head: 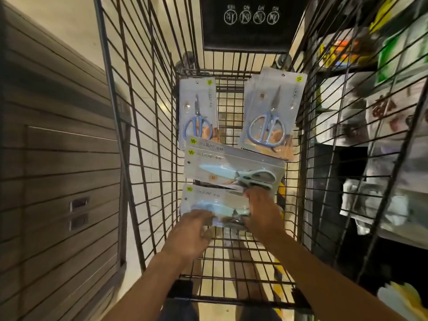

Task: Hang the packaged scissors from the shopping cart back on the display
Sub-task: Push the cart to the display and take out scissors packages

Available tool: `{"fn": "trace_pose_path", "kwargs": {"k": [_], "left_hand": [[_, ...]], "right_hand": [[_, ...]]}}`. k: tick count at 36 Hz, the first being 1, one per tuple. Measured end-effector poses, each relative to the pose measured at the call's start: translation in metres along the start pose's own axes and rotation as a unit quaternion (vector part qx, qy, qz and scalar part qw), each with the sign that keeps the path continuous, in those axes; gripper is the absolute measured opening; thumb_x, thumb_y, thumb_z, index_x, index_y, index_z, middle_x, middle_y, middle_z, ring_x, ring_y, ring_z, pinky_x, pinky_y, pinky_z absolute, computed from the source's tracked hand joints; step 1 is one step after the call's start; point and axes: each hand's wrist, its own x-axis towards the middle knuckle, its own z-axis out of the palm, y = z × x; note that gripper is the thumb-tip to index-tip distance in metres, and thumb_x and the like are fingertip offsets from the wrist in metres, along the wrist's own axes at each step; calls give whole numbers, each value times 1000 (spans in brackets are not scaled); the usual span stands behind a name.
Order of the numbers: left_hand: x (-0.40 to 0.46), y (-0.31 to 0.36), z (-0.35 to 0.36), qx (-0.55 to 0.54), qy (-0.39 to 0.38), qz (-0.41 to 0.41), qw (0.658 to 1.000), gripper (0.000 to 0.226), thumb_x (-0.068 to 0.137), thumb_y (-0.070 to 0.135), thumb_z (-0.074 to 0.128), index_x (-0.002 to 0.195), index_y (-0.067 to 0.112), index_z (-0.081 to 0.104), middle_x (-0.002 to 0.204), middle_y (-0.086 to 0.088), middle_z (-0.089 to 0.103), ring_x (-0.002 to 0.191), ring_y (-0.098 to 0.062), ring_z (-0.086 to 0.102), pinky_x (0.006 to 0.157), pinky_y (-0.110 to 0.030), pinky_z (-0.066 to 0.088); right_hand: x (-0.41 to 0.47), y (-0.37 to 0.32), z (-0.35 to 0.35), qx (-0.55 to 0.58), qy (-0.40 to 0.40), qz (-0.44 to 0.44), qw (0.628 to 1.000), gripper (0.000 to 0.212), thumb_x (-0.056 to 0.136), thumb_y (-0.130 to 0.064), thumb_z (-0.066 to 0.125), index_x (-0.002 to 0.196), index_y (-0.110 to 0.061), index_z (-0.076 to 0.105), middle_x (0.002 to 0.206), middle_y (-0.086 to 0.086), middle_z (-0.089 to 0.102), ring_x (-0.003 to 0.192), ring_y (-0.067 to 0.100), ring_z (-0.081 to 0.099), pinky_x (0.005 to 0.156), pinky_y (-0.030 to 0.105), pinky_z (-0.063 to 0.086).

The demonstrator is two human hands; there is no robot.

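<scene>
Several packaged scissors lie on the floor of the wire shopping cart (152,158). Nearest me is a pack of pale blue scissors (215,202), lying sideways. My left hand (194,230) touches its lower left corner, fingers blurred. My right hand (261,212) grips its right end, fingers curled over the edge. Behind it lies a stack of similar pale blue packs (231,167). Two packs of blue-handled scissors lean at the far end, one on the left (198,112) and a stack on the right (271,114).
A black sign plate (250,24) hangs on the cart's far end. Store shelves with packaged goods (370,112) stand close on the right. A dark slatted wall panel (53,147) runs along the left. Pale floor shows through the cart's mesh.
</scene>
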Motion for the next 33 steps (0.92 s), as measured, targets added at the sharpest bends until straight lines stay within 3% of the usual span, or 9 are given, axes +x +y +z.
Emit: {"fn": "trace_pose_path", "kwargs": {"k": [2, 6, 11, 17, 20, 23, 26, 30, 33], "left_hand": [[-1, -1, -2, 2, -5, 3, 1000, 40, 98, 31, 56, 137, 35, 53, 142, 9, 52, 131, -14, 46, 110, -38, 42], [-6, 1, -6, 3, -5, 1, 1000, 41, 98, 34, 55, 139, 34, 53, 145, 9, 50, 136, -13, 43, 114, -36, 38], [-18, 9, -18, -34, -6, -9, 999, 39, 97, 37, 55, 136, 40, 55, 143, 11, 49, 132, -11, 46, 113, -37, 41], [-36, 29, -44, -156, 30, 4, 987, 52, 98, 20, 61, 129, 58, 43, 126, 32, 50, 109, 28, 45, 87, 7, 30], [-41, 49, -58, -257, 57, 7, 965, 62, 99, 17, 61, 125, 65, 33, 118, 32, 56, 110, 21, 52, 83, 0, 42], [-41, 61, -60, -365, 88, 0, 927, 58, 97, 22, 64, 128, 63, 38, 123, 13, 62, 106, -4, 66, 82, -21, 57], [-37, 68, -59, -418, 114, -1, 901, 61, 92, 28, 72, 137, 58, 43, 125, 3, 64, 109, -17, 67, 86, -40, 61], [-28, 75, -59, -475, 155, 11, 866, 74, 88, 2, 72, 143, 40, 39, 113, 8, 71, 104, -7, 69, 79, -23, 57], [-23, 77, -58, -499, 156, 10, 853, 81, 84, -1, 76, 146, 35, 38, 112, 9, 73, 105, -8, 70, 79, -21, 57]], "right_hand": [[-1, -2, -5, 17, -23, -6, 1000, 64, 77, -26, 83, 130, -31, 46, 120, 0, 66, 104, 20, 65, 79, 30, 53], [-3, -1, -22, 49, -84, -64, 993, 61, 88, -25, 73, 143, -37, 48, 139, -5, 61, 128, 17, 55, 102, 27, 41], [-18, -5, -50, 60, -126, -92, 986, 61, 94, -24, 66, 150, -35, 42, 148, -4, 52, 134, 16, 48, 106, 26, 37], [-38, -10, -74, 201, -98, -43, 974, 69, 100, -16, 60, 155, -39, 26, 156, -5, 42, 142, 16, 41, 108, 17, 30], [-49, -25, -87, 350, -55, -21, 935, 70, 97, -6, 63, 153, -36, 31, 151, -5, 46, 138, 14, 47, 103, 10, 40], [-52, -34, -89, 419, -16, -6, 908, 73, 96, -9, 66, 151, -44, 32, 144, -15, 53, 130, 7, 56, 106, 31, 51], [-51, -44, -90, 484, 8, -15, 875, 68, 95, -3, 66, 144, -40, 37, 136, -17, 55, 118, -6, 60, 93, 19, 54], [-47, -46, -81, 524, 1, -4, 852, 68, 94, -1, 64, 151, -27, 38, 134, 3, 64, 121, 20, 65, 92, 32, 58], [-44, -52, -78, 551, -5, -5, 835, 66, 94, 7, 59, 143, -33, 39, 122, -17, 70, 114, 5, 67, 86, 22, 57]]}}
